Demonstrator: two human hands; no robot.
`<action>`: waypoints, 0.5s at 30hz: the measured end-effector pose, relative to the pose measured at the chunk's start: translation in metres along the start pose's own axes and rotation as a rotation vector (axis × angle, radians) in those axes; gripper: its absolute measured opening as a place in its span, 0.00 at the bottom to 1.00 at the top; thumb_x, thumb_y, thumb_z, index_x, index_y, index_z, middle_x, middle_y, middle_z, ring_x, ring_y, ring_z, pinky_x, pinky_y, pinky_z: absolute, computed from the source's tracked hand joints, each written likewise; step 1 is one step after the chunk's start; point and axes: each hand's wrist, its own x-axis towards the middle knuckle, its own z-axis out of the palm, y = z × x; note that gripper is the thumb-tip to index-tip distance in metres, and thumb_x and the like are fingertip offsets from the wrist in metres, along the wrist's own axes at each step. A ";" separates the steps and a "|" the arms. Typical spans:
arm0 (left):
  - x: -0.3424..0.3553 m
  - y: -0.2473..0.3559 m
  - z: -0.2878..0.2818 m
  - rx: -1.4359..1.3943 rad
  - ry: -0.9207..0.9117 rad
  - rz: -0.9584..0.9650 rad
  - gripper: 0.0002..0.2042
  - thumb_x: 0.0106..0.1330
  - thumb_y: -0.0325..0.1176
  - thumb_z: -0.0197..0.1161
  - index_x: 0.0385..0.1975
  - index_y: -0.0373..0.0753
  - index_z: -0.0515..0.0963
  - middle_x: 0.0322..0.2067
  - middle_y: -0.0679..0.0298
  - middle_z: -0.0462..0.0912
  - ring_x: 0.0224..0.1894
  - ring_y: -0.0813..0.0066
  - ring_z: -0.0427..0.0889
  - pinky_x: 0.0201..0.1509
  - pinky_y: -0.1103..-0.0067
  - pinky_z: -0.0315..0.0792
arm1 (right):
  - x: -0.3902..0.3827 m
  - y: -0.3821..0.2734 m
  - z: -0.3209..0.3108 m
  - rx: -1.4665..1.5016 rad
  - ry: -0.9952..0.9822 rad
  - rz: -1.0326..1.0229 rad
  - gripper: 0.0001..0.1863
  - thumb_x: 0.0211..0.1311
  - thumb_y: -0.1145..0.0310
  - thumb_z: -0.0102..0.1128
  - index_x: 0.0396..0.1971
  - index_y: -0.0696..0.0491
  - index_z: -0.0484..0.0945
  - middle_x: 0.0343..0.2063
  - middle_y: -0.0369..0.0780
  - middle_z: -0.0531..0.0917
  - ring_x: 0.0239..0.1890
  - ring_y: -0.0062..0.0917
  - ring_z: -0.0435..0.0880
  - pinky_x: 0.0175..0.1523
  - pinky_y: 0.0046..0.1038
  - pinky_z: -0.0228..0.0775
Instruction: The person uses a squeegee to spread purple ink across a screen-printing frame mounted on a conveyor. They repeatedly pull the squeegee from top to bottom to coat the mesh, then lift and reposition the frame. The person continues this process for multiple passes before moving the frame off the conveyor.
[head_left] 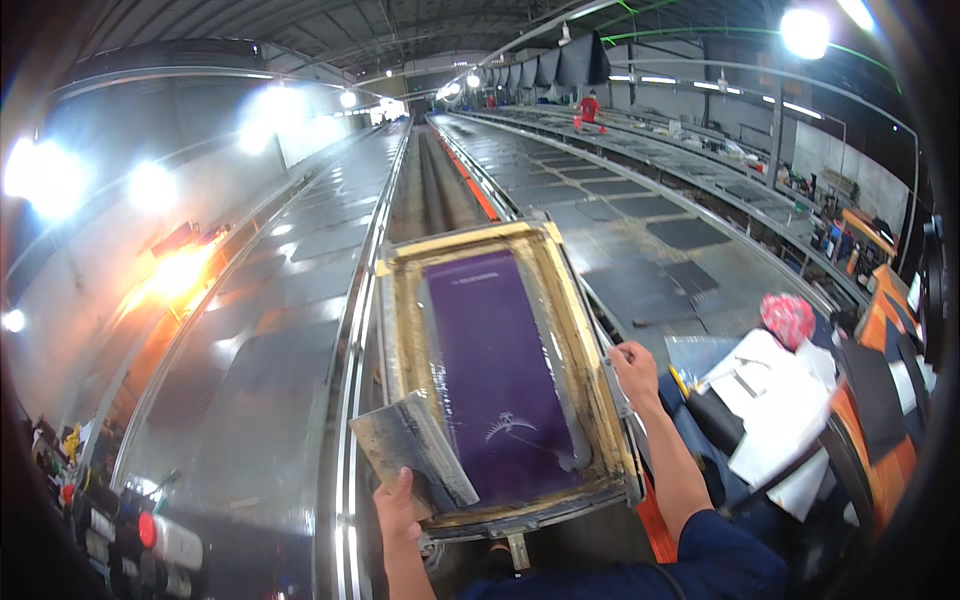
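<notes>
In front of me is a screen-printing frame [607, 440], its border taped in yellow and stained brown. Inside it lies a purple mesh panel [495, 365] with a pale curved motif near its lower end. My left hand [398, 510] grips a wide, flat squeegee [415, 450], tilted over the frame's lower left corner; the thumb lies on its face. My right hand [635, 373] is closed at the frame's right edge, fingers curled against the rail. What lies inside those fingers is partly hidden.
Long printing tables run away on the left [270, 390] and right [640, 270], with dark fabric pieces [688, 234] on the right one. White cloths [765, 400] and a red-and-white bundle [788, 320] lie close on the right. A white bottle [175, 540] stands lower left. A person in red [590, 107] is far off.
</notes>
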 end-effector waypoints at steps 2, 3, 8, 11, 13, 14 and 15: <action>0.072 0.007 0.046 0.009 -0.041 -0.014 0.17 0.68 0.38 0.72 0.47 0.31 0.83 0.41 0.66 0.85 0.41 0.76 0.80 0.46 0.75 0.73 | 0.057 0.008 0.029 -0.017 0.062 -0.004 0.16 0.64 0.58 0.67 0.36 0.58 0.85 0.24 0.34 0.82 0.26 0.16 0.75 0.33 0.25 0.69; 0.104 0.010 0.063 0.021 -0.059 -0.030 0.17 0.68 0.39 0.72 0.48 0.31 0.83 0.42 0.65 0.85 0.41 0.76 0.80 0.47 0.75 0.73 | 0.080 0.008 0.039 -0.025 0.077 0.036 0.16 0.64 0.58 0.68 0.36 0.59 0.85 0.24 0.34 0.82 0.26 0.16 0.75 0.33 0.25 0.69; 0.251 0.009 0.172 0.104 -0.255 -0.243 0.21 0.67 0.41 0.73 0.50 0.29 0.81 0.45 0.61 0.86 0.45 0.73 0.83 0.50 0.73 0.76 | 0.188 0.035 0.047 -0.107 0.213 0.118 0.16 0.65 0.58 0.67 0.37 0.57 0.85 0.24 0.33 0.81 0.26 0.15 0.74 0.32 0.25 0.67; 0.328 -0.017 0.251 0.146 -0.407 -0.381 0.24 0.67 0.44 0.73 0.52 0.27 0.80 0.47 0.58 0.86 0.47 0.71 0.84 0.51 0.72 0.77 | 0.241 0.058 0.028 -0.240 0.327 0.155 0.15 0.67 0.58 0.65 0.38 0.57 0.86 0.23 0.32 0.80 0.25 0.15 0.73 0.30 0.25 0.65; 0.376 -0.044 0.302 0.179 -0.539 -0.472 0.27 0.66 0.46 0.74 0.52 0.27 0.80 0.48 0.57 0.85 0.46 0.70 0.84 0.51 0.72 0.78 | 0.271 0.083 0.016 -0.227 0.398 0.150 0.16 0.68 0.58 0.65 0.36 0.58 0.85 0.22 0.31 0.78 0.24 0.15 0.71 0.29 0.25 0.62; 0.403 -0.064 0.326 0.169 -0.606 -0.531 0.28 0.66 0.47 0.74 0.53 0.26 0.79 0.48 0.57 0.85 0.46 0.70 0.84 0.51 0.72 0.78 | 0.286 0.100 0.005 -0.271 0.425 0.141 0.16 0.68 0.58 0.65 0.35 0.58 0.84 0.20 0.31 0.77 0.24 0.15 0.70 0.29 0.25 0.62; 0.429 -0.086 0.352 0.155 -0.671 -0.589 0.29 0.65 0.48 0.75 0.54 0.26 0.79 0.48 0.57 0.85 0.45 0.70 0.84 0.51 0.72 0.78 | 0.302 0.112 -0.001 -0.316 0.450 0.126 0.16 0.68 0.58 0.64 0.33 0.59 0.84 0.19 0.31 0.75 0.23 0.15 0.70 0.28 0.26 0.61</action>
